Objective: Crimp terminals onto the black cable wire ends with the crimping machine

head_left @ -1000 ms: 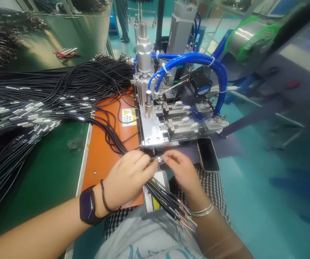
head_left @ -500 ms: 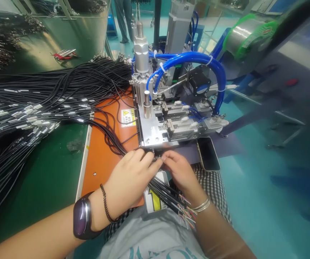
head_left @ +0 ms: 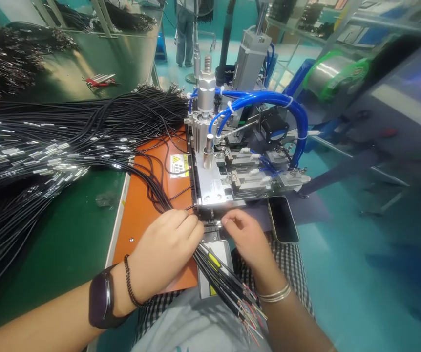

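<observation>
My left hand [head_left: 164,249] grips a bundle of black multicore cables [head_left: 225,281] at the front edge of a pneumatic wire-processing machine [head_left: 236,176]. The cables' stripped coloured cores fan out toward my lap. My right hand [head_left: 245,239] pinches a small metal terminal [head_left: 218,223] between finger and thumb, close to the machine's front clamp [head_left: 206,215]. Fingers hide most of that clamp. A black wrist strap and a beaded band circle my left wrist, and thin metal bangles circle my right.
A huge mass of black cables with metal ends [head_left: 38,151] lies left on a green workbench [head_left: 64,220] and an orange mat [head_left: 152,239]. A phone [head_left: 283,220] lies right of the machine. Blue pneumatic tubing [head_left: 269,100] arches overhead. A person [head_left: 184,34] stands beyond.
My hands have drawn slightly apart, with the left easing back from the machine's front edge. The whole view has shifted a little as my head moved.
</observation>
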The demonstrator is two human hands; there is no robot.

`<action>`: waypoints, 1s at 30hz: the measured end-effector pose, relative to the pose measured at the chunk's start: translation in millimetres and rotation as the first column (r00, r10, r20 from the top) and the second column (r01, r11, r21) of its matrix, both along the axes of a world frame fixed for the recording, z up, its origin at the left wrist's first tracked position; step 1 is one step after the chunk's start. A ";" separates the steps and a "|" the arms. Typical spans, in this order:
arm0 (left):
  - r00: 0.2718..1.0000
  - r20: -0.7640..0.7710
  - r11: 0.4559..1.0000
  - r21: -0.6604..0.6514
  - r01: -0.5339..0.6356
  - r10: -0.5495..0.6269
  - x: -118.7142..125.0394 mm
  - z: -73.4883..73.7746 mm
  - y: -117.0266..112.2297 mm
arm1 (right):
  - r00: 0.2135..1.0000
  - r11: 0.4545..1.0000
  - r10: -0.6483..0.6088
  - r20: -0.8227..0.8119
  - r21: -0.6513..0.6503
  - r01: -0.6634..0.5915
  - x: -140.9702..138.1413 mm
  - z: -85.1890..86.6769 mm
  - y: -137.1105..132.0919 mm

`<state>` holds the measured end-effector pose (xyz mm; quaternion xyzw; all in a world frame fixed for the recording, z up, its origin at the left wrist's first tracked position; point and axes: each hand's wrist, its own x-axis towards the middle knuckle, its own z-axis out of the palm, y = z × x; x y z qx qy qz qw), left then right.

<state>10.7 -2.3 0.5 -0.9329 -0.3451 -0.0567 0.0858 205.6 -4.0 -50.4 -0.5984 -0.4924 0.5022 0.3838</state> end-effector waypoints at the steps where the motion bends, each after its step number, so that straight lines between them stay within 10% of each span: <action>1: 1.000 -0.020 1.000 -0.005 -0.009 0.009 1.1 -0.3 -0.4 | 1.000 1.000 0.002 -0.031 -0.016 -0.002 -0.8 -2.0 0.1; 6: 0.996 -0.091 0.999 -0.048 -0.025 0.020 5.5 1.7 -3.8 | 0.980 0.995 -0.014 -0.196 -0.102 -0.006 -2.6 -11.5 -0.6; 15: 0.982 -0.154 0.993 -0.013 -0.115 0.112 10.9 1.3 -28.6 | 0.966 0.952 0.081 0.245 0.270 -0.148 10.8 -7.0 -10.7; 24: 0.972 -0.202 0.952 -0.256 -0.168 0.117 11.3 6.9 -20.5 | 0.939 0.922 0.098 0.330 0.325 -0.210 14.8 -2.9 -12.6; 26: 0.977 -0.176 0.946 -0.277 -0.170 0.124 10.8 7.7 -18.3 | 0.915 0.877 0.231 0.332 0.336 -0.343 22.8 14.2 -18.3; 30: 0.982 -0.107 0.928 -0.323 -0.184 0.157 9.8 9.8 -14.6 | 0.696 0.610 0.641 0.322 0.336 -0.718 36.0 48.8 -31.5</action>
